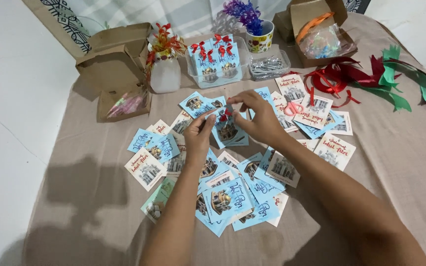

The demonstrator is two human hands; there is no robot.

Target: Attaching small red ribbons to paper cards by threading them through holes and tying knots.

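I had both hands over the middle of the brown cloth (89, 187), working on one blue card (225, 130) with a picture of a domed building on it. My left hand (199, 135) had its fingers pinched together on the card's left edge, and my right hand (258, 118) came in from above with thumb and forefinger closed on a small red bow (226, 114) that sat at the top of that card. The card was lifted a little above the scatter of other cards (232, 197), blue ones and white ones, that lay spread on the cloth below and beside my wrists. Further from me stood a clear plastic tray (242, 74) holding upright blue cards that already bore red bows, and just to its right a second clear tray (269, 66) with something silvery in it that I could not make out. A white vase (165, 74) with red and orange flowers stood left of the trays, and a patterned cup (260, 39) with purple flowers stood behind them. Open cardboard boxes sat at either side: one on the left (112, 61) and one on the right (316, 34) with a bag of colourful bits inside. Loose red ribbon (331, 79) and green ribbon (405, 81) lay tangled at the far right, and red-handled scissors (293, 108) rested on the white cards near my right hand.
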